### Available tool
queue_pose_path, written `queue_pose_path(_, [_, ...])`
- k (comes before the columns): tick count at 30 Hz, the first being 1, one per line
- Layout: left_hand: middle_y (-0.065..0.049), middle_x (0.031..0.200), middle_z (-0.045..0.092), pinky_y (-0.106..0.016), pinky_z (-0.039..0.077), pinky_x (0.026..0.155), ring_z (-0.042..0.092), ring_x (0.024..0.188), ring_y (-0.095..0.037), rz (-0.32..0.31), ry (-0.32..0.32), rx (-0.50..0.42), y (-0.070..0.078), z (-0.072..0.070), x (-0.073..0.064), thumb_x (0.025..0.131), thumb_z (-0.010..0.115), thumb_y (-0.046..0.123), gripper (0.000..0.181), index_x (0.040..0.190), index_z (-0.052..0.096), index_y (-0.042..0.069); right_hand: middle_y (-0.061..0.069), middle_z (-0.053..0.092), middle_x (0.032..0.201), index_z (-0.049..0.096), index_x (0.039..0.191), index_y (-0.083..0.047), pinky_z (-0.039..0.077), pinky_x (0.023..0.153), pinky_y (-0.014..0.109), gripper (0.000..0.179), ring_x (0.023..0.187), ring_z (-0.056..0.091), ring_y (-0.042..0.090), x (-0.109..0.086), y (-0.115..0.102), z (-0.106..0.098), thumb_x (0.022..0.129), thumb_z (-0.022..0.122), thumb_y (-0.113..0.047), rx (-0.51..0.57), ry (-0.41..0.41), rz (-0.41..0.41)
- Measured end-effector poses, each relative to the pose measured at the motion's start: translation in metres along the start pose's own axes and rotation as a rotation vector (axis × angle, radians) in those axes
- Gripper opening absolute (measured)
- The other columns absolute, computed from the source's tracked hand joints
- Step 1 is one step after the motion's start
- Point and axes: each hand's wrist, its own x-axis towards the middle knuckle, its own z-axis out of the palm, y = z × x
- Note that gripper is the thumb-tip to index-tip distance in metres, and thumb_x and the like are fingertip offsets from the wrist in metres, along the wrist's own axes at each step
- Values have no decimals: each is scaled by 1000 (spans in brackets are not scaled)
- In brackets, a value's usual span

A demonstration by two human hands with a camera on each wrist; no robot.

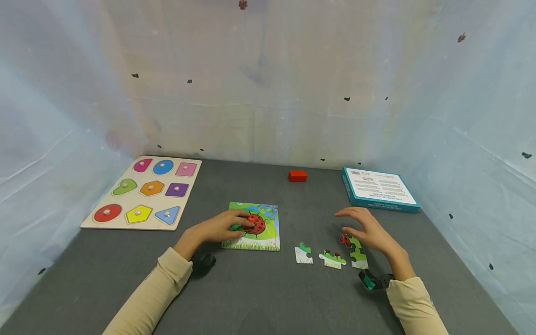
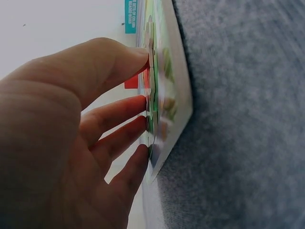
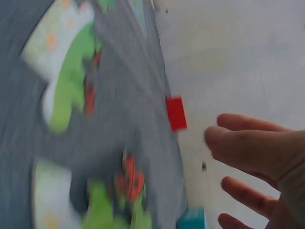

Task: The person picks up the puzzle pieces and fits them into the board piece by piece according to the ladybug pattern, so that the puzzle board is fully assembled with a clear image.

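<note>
My left hand (image 1: 217,228) rests its fingertips and thumb on a ladybug jigsaw puzzle (image 1: 268,237). In the left wrist view, thumb and fingers touch the top of the thin board (image 2: 174,95), slightly spread. My right hand (image 1: 372,235) is held over the table with nothing in it, its thumb and fingers apart. Below and beside it lie loose jigsaw pieces: a red and green cluster (image 1: 358,257), a wide white and green piece (image 1: 333,260) and a corner piece (image 1: 303,256). The right wrist view shows the wide piece (image 3: 71,81) blurred.
A wooden shape board (image 1: 125,204) with knobbed shapes lies at the back left. A small red block (image 1: 297,176) sits near the rear wall. At the back right lies a teal box (image 1: 378,188). Pale sheeting (image 1: 251,125) encloses the grey table.
</note>
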Motion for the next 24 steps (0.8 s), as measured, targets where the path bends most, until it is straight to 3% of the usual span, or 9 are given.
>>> queue_pose_path(5, [-17,138,43,-52,37,98,40,125,-35,-15,-5,-1,1,0,-1,92,56,15,36,128,58,10,12,63,111,61,114,2,42,83,47,42,104,54,31,-26,11,-9,74,73,4,-3,-75,38])
queue_pose_path(12, [-17,138,43,-51,37,98,41,125,-34,-25,-3,-4,1,0,-1,92,56,16,37,128,58,10,16,62,112,59,115,4,45,86,33,42,104,56,28,-45,23,-10,76,73,2,89,-150,12])
queue_pose_path(18, [-16,138,43,-51,37,98,40,125,-34,-17,0,-10,0,1,-1,93,56,16,36,129,57,10,17,60,110,59,114,4,45,79,40,41,100,55,26,-49,31,-7,75,72,4,81,-150,-33])
queue_pose_path(24, [-16,137,43,-51,37,98,41,125,-33,-4,7,0,-1,1,0,93,56,16,36,128,58,10,14,61,109,61,112,3,44,79,39,38,100,54,25,-51,34,-2,75,72,3,65,-119,-17])
